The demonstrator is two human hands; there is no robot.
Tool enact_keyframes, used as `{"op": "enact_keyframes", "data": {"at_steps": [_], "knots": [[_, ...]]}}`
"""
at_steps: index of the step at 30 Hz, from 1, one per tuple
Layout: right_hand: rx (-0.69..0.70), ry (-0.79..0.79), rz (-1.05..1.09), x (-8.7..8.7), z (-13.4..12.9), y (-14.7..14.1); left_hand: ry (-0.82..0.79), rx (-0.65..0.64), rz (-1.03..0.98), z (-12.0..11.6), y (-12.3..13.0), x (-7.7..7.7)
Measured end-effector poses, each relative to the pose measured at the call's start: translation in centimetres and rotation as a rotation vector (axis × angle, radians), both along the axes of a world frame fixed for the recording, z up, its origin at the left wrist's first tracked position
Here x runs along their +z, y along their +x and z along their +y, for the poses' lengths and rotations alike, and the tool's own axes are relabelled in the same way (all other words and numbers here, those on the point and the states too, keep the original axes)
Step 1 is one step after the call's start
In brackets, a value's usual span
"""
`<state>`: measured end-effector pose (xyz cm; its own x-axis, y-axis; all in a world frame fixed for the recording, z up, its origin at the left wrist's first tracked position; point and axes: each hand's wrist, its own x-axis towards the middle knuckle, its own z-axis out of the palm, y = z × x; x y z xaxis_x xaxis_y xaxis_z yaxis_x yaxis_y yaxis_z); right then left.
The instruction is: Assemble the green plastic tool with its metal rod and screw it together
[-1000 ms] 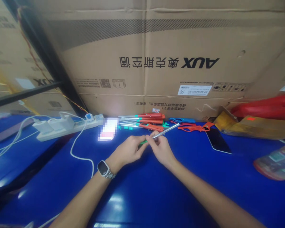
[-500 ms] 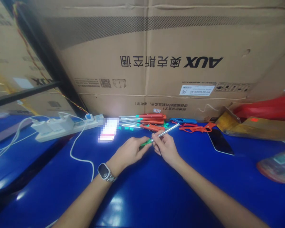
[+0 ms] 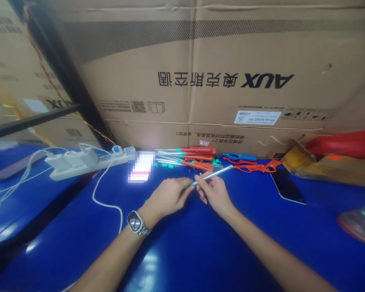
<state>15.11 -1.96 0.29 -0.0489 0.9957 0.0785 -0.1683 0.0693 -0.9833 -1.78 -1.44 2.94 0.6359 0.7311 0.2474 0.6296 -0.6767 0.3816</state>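
Note:
A slim silver lighter tube point(image 3: 218, 172) with a green end piece point(image 3: 188, 186) lies slantwise between my hands, its far end up to the right. My left hand point(image 3: 167, 197), with a watch on the wrist, pinches the green end; the fingers cover most of it. My right hand point(image 3: 215, 195) is closed round the lower part of the silver tube. Just beyond my hands lies a pile of long-necked lighters point(image 3: 197, 164) with red-orange handles and silver tubes. Small green pieces point(image 3: 166, 165) lie by the pile. Red-orange handle shells point(image 3: 255, 166) and blue handle shells point(image 3: 239, 156) are to its right.
A large cardboard box point(image 3: 176, 48) stands behind the blue table point(image 3: 182, 247). On the left are a white power strip point(image 3: 79, 164), cables and a lit, blurred screen point(image 3: 141, 167). A dark phone point(image 3: 287, 186), a yellowish carton point(image 3: 331, 166) and a clear container point(image 3: 360, 223) lie right.
The whole scene has shifted slightly right in the view. My left fingers now cover more of the green end piece. Both hands still hold the tube.

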Motion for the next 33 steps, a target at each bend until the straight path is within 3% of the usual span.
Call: {"op": "enact_keyframes", "data": {"at_steps": [4,7,9,11,14,17,23,26,28,33], "knots": [[0.049,-0.085,0.018,-0.2,-0.2,0.1,-0.05,0.019,0.028,-0.1,-0.3,-0.3],[0.18,-0.204,0.022,0.1,-0.3,0.3,-0.103,0.093,0.014,-0.1,-1.6,-0.3],[0.281,-0.252,-0.101,0.4,0.3,0.4,-0.115,0.163,-0.019,0.0,-2.8,-0.2],[0.298,-0.176,-0.347,0.6,1.6,0.0,-0.112,0.211,-0.062,0.1,-3.9,0.1],[0.141,0.168,-0.778,0.8,4.6,-1.6,-0.089,0.267,-0.106,0.2,-4.7,0.4],[0.075,0.362,-1.127,0.6,7.4,-4.0,-0.084,0.317,-0.075,0.0,-4.5,0.4],[0.134,0.392,-1.373,0.2,8.9,-6.8,-0.084,0.361,0.058,-0.7,-3.8,-0.1],[0.114,0.454,-1.313,-0.1,8.2,-5.7,-0.098,0.385,0.077,-0.6,-3.8,-0.2],[0.071,0.452,-1.085,-0.3,7.4,-4.2,-0.101,0.397,0.087,-0.5,-3.9,-0.2],[0.008,0.071,-0.265,-0.2,4.8,0.9,-0.113,0.358,0.099,-0.3,-4.1,-0.5]]}}
